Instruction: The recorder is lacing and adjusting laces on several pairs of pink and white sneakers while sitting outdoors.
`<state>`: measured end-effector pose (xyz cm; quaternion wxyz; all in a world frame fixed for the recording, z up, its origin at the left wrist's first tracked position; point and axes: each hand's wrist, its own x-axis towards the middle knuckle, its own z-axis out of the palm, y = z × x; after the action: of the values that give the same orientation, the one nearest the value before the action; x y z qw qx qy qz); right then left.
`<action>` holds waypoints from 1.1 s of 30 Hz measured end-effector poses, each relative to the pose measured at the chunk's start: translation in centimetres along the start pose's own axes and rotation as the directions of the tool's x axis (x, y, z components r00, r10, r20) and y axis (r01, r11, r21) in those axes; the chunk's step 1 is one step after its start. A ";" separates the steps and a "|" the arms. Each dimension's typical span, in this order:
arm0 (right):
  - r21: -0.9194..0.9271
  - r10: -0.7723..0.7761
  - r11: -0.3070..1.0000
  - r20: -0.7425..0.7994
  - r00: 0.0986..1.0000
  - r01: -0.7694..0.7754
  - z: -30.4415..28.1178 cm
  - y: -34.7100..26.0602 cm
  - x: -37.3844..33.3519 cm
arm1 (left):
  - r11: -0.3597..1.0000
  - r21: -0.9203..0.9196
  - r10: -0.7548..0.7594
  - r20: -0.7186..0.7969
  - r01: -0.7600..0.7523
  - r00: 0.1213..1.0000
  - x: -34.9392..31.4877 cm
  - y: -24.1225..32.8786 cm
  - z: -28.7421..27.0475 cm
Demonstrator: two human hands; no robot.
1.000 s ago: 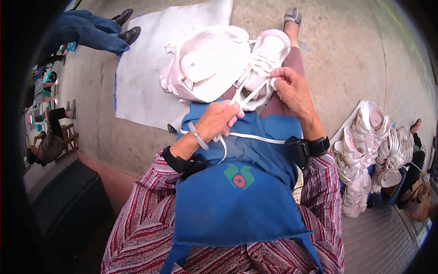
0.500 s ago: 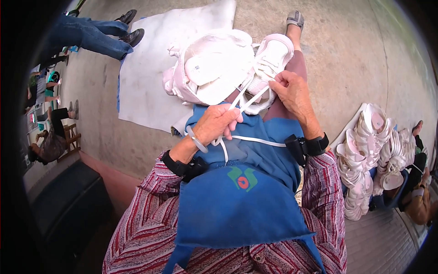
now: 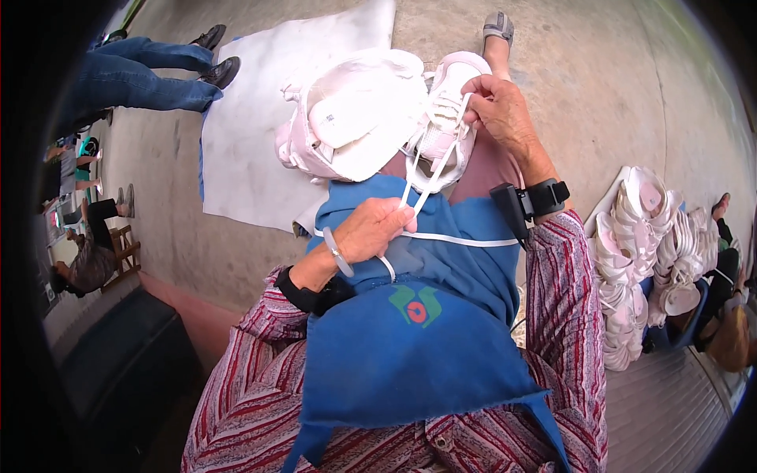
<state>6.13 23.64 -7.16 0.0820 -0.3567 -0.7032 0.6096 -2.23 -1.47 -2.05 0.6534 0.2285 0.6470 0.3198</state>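
A pale pink and white sneaker (image 3: pixel 434 142) rests on my lap with its toe pointing away from me. White shoelaces (image 3: pixel 426 191) run from its opening toward my body. My left hand (image 3: pixel 377 229) is closed around these laces, low over the blue apron (image 3: pixel 410 355). Up at the sneaker's right side, my right hand (image 3: pixel 501 112) pinches a stretch of lace beside the eyelets. Left of the sneaker, and touching it, sits a bundle of similar white and pink shoe pieces (image 3: pixel 359 106), its inside washed out by glare.
A white sheet (image 3: pixel 252 150) lies on the concrete floor ahead. On the right stand stacks of pale shoes (image 3: pixel 631 252). A person in jeans (image 3: pixel 142 79) is at the far left; others sit at both sides. A dark padded seat (image 3: pixel 126 370) fills the lower left.
My right hand has moved up and away along the sneaker toward its toe, still pinching lace. The left hand has come slightly down toward me, with the laces held.
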 end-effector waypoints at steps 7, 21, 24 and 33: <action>-0.080 -0.214 0.976 -0.188 0.958 0.203 -1.1 2.8 -1.6 | 0.981 -0.178 -0.103 -0.127 0.079 0.987 1.1 -0.4 -0.2; -0.547 -0.231 0.828 -0.135 0.963 0.122 1.9 2.4 -8.2 | 0.600 -0.800 -0.095 -0.045 0.021 0.994 9.2 -0.3 2.6; -0.587 -0.241 0.801 -0.143 0.960 0.114 1.7 2.1 -7.0 | 0.539 -0.840 -0.126 -0.152 -0.061 0.980 10.0 0.0 2.1; -0.459 -0.238 0.873 -0.112 0.965 0.162 3.1 2.2 -6.7 | 0.551 -0.833 -0.118 -0.134 -0.048 0.984 9.0 -1.5 1.4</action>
<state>10.21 17.19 -7.78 0.1189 -0.3402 -0.8480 0.3886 -1.09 4.12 -9.32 0.6305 -0.1502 0.4772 0.5934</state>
